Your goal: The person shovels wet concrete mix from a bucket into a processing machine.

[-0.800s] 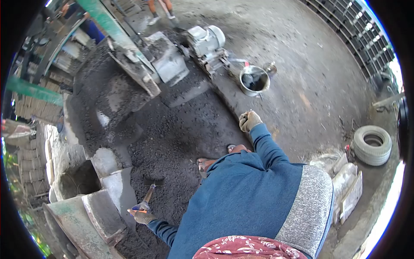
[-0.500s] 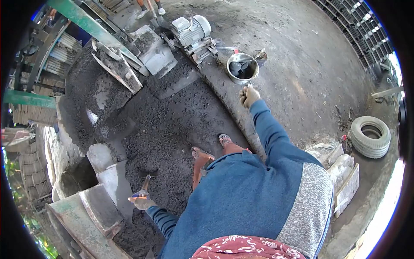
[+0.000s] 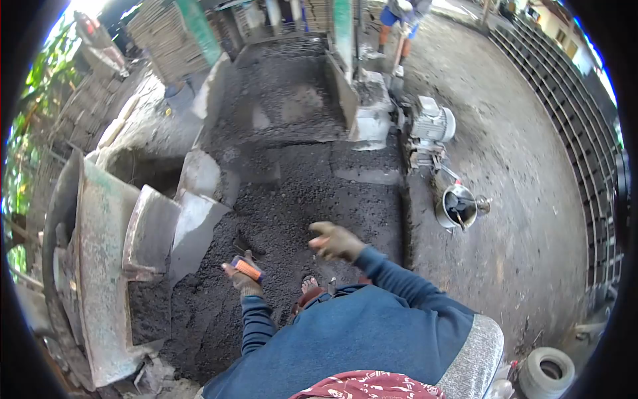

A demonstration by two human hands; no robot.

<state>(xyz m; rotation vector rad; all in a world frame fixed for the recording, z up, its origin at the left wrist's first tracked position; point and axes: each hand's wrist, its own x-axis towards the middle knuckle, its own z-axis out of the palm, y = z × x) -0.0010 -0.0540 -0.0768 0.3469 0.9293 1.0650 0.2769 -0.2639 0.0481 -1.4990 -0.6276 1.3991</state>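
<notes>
The left hand (image 3: pixel 244 282), in a worn glove with bare fingertips, pinches an orange-and-blue object (image 3: pixel 248 268) between thumb and fingers, just above dark gravelly material (image 3: pixel 286 203) that covers the ground; the right hand (image 3: pixel 337 243), gloved too, reaches inward over the same material with its fingers loosely spread and partly bent, well apart from the left; whether a small thing lies in its palm I cannot tell; a small dark shape (image 3: pixel 249 243) sits just beyond the left hand, too blurred to name; blue sleeves (image 3: pixel 392 276) run down to both wrists, and a sandalled foot (image 3: pixel 310 284) shows between the hands, on the gravelly material; left of the left hand stand a pale slab (image 3: pixel 191 225) and a curved metal panel (image 3: pixel 106 266) with worn green paint, a dark pit (image 3: pixel 151 171) opening behind them; farther forward, a walled bay (image 3: pixel 348 100) contains more dark material, with a grey motor (image 3: pixel 433 123) to its right; nearer, a metal bucket (image 3: pixel 441 214) stands upright on the floor (image 3: pixel 515 259) with a stick-like piece in it; a tyre (image 3: pixel 547 374) lies at the lower right; at the top another person (image 3: pixel 403 14) grips a long handle (image 3: pixel 399 50).
</notes>
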